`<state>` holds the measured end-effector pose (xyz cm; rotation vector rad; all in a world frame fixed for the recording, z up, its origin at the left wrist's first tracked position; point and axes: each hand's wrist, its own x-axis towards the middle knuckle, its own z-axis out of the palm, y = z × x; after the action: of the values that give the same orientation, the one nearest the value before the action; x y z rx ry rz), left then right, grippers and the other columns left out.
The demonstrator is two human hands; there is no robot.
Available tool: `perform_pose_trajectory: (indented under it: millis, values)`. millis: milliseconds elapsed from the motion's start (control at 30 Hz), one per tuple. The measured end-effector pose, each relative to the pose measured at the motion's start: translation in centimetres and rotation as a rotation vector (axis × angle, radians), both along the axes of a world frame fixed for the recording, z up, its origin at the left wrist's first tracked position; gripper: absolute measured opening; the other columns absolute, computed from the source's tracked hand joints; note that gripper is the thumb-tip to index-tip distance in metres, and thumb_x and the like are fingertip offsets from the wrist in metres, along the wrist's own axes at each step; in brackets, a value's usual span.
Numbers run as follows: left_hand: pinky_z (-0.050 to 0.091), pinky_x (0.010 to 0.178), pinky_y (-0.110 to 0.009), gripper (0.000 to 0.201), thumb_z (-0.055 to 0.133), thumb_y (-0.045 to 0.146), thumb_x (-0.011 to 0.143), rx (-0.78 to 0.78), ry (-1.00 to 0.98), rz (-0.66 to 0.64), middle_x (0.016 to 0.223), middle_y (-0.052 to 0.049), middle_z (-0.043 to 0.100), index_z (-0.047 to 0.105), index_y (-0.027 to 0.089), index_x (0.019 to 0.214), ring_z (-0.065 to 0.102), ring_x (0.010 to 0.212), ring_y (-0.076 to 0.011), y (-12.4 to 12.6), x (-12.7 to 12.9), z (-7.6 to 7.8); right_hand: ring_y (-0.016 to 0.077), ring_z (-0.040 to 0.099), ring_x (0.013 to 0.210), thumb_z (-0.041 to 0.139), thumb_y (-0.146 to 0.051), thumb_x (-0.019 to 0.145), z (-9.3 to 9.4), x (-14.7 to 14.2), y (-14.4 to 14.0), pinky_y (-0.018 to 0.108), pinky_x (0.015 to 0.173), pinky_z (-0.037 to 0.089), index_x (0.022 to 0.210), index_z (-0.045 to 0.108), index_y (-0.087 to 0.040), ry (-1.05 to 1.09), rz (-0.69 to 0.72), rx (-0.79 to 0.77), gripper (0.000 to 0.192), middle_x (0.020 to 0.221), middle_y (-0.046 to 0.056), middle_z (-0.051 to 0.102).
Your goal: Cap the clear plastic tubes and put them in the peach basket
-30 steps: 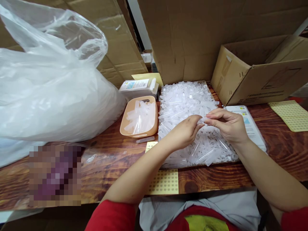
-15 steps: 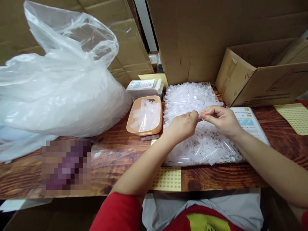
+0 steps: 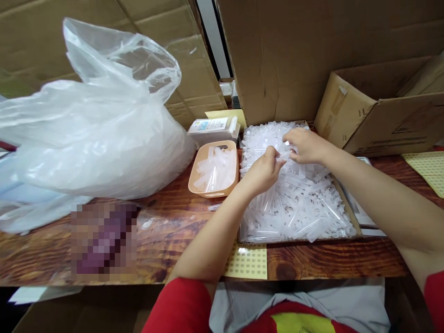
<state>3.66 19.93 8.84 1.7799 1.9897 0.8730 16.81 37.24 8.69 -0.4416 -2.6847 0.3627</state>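
Note:
Over a shallow cardboard tray [image 3: 350, 217] heaped with clear plastic tubes [image 3: 294, 208], both of my hands work close together. My left hand [image 3: 266, 170] is closed, with thumb and fingers pinched on a clear plastic tube [image 3: 282, 156]. Just beyond it and to the right, my right hand [image 3: 307, 145] curls its fingers round a clear tube end; whether this is the same tube I cannot tell. To the left stands a peach-coloured plastic basket [image 3: 192, 185] with frosted tubes [image 3: 215, 169] in it.
A large translucent plastic bag [image 3: 104, 143] bulges at the left. Behind the basket are stacked packs [image 3: 211, 127]. An open cardboard box [image 3: 347, 111] stands at the back right. Yellow sticker sheets [image 3: 248, 263] lie at the front edge and far right. A blurred-out purple thing [image 3: 107, 240] lies front left.
My right hand has moved up and left, farther over the tube heap, and its forearm now crosses the tray's right side. My left hand has risen slightly. The view has shifted a little.

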Motion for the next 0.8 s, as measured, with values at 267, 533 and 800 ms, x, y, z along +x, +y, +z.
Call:
perform_pose_trajectory:
  millis: [267,533,800]
  values:
    - [0.048,0.086,-0.031,0.016,0.058,0.034,0.102,0.185,-0.24,-0.121,0.095,-0.004,0.069,0.057,0.019,0.096,0.062,0.089,-0.0169,0.3,-0.2,0.1,0.0165,0.064,0.071,0.086,-0.054,0.078,-0.8,4.2,-4.3,0.035,0.074,0.06,0.1,0.076,-0.022,0.699,-0.012,-0.787,0.04,0.083,0.001,0.066]
    - [0.047,0.08,-0.03,0.022,0.061,0.039,0.099,0.174,-0.311,-0.227,0.097,-0.004,0.066,0.05,0.021,0.099,0.061,0.087,-0.0164,0.0,-0.2,-0.1,0.0177,0.069,0.073,0.079,-0.065,0.086,-0.7,4.7,-6.4,0.034,0.071,0.06,0.094,0.075,-0.021,0.591,-0.018,-0.56,0.045,0.091,0.005,0.071]
    - [0.046,0.083,-0.031,0.026,0.059,0.04,0.099,0.135,-0.257,-0.258,0.102,-0.005,0.067,0.039,0.024,0.096,0.063,0.094,-0.0176,-0.2,-0.2,0.2,0.0168,0.056,0.065,0.059,-0.084,0.091,0.3,5.5,-6.3,0.03,0.062,0.045,0.092,0.063,-0.022,0.315,-0.076,-0.448,0.062,0.074,0.002,0.059]
